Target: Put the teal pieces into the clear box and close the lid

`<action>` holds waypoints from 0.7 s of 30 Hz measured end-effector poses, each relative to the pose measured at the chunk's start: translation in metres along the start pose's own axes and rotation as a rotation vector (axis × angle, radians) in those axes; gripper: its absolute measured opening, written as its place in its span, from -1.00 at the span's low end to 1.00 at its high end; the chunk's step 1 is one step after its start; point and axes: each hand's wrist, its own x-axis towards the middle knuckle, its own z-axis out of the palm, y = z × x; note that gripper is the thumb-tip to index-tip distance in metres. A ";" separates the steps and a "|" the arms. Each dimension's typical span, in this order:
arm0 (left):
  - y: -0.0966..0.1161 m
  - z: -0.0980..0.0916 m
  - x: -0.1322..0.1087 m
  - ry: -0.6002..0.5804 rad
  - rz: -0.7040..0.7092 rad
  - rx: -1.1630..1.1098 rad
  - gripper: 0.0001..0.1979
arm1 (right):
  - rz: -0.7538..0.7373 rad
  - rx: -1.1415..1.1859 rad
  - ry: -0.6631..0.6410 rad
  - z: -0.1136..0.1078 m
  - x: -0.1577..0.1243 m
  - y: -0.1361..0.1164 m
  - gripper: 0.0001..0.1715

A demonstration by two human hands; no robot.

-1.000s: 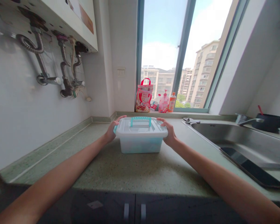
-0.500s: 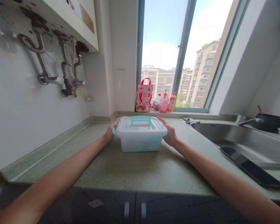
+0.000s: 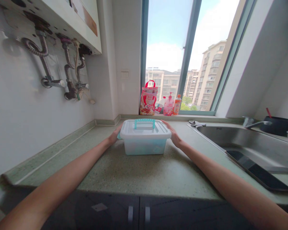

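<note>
A translucent plastic storage box (image 3: 144,145) with a white lid (image 3: 127,127) and a turquoise carrying handle (image 3: 144,121) stands on the speckled green counter. My left hand (image 3: 115,134) is at the box's left end, beside a turquoise side latch (image 3: 119,136) that juts outward. At the opposite end, my right hand (image 3: 174,134) is wrapped around the side, some of its fingers behind the lid's edge. Both hands grip the box between them, though most fingertips are hidden. Something bluish shows faintly through the box wall; I cannot make out what.
To the right is a steel sink (image 3: 230,143) with a faucet (image 3: 256,124) and a dark tray (image 3: 258,171) along its front edge. A black pot (image 3: 276,125) stands behind it. On the windowsill are a red-handled bag (image 3: 148,100), a pink pump bottle (image 3: 168,106) and an orange bottle (image 3: 177,104).
The box has barely shifted, a touch up and left in view. My left hand has turned slightly at its end, and my right hand keeps its place.
</note>
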 end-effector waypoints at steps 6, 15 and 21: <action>0.003 0.002 -0.003 -0.001 0.009 0.091 -0.67 | 0.041 -0.021 0.090 0.001 0.007 -0.003 -0.24; 0.003 0.001 -0.003 0.005 -0.036 0.131 -0.78 | -0.262 -0.147 0.050 0.021 -0.005 -0.063 -0.39; -0.008 -0.007 0.001 0.004 -0.054 0.172 -0.69 | -0.278 -0.208 -0.122 0.025 -0.015 -0.078 -0.47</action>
